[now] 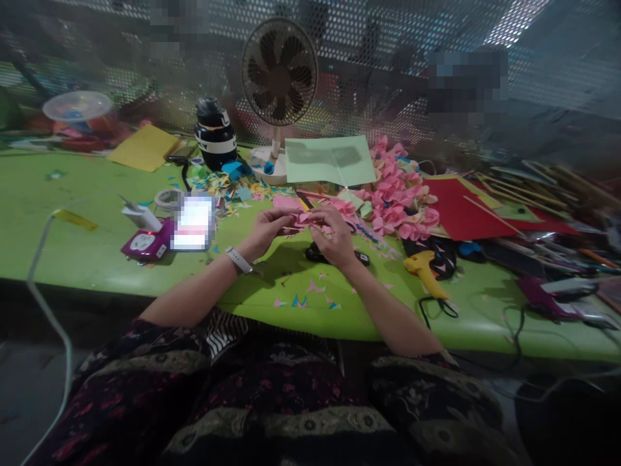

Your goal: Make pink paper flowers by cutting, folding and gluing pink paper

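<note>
Pink paper (pixel 303 221) pinched in both hands above a green bench (pixel 179 279)

The fingers of the left hand (pixel 268 232) and right hand (pixel 334 237) grasp the small pink piece, well back from the bench's near edge. Cut scraps (pixel 316 287) lie between the hands and that edge. Leftward, a wide green stretch runs out past the phone (pixel 193 222); rightward, a heap of pink petals (pixel 391 188) and a yellow glue gun (pixel 427 273) narrow the room. White markings show on the black bottle (pixel 216 147), and a small white label on the black item (pixel 360 257) by the right wrist; neither reads clearly
</note>
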Demonstrator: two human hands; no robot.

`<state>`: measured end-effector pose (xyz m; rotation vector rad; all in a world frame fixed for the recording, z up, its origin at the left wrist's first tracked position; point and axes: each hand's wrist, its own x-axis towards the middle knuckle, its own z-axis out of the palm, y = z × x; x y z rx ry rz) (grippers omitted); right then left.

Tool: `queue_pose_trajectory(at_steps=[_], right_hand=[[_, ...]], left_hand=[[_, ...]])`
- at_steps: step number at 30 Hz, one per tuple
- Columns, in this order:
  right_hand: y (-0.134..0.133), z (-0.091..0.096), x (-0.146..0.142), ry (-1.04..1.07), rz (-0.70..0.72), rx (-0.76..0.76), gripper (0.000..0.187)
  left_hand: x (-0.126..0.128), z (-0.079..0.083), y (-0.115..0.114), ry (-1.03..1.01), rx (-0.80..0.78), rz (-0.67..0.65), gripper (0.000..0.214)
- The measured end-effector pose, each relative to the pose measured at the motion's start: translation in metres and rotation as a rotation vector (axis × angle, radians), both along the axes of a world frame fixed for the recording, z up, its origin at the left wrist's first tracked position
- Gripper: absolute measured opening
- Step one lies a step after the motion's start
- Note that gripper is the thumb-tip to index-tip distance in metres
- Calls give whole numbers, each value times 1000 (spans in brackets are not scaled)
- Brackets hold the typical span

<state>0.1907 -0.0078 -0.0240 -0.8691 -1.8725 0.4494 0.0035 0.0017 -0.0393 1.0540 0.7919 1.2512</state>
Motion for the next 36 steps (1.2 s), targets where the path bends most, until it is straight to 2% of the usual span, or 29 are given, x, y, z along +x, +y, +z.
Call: queue_pose_trajectory(at_steps=[6, 10, 13, 18, 28, 32, 36], right_hand=[[4, -4, 0, 57, 11, -43, 6], [6, -9, 0, 111, -41, -91, 19], [8, -11, 1, 55, -82, 2, 25], [9, -12, 2, -126, -70, 211, 16], [7, -9, 3, -74, -145, 288, 18], [8, -9, 3, -122, -123, 279, 14], [8, -8, 4, -83, -52, 290, 12]], left_hand=[[0, 0, -2, 50, 111, -15, 36], [0, -5, 0, 95, 206, -8, 39], [1, -9, 4, 114, 261, -17, 38], [1, -12, 7, 98, 306, -41, 44], [1, -7, 3, 115, 333, -63, 47], [-1, -6, 4, 105, 358, -76, 49], [-4, -6, 6, 106, 371, -105, 49]])
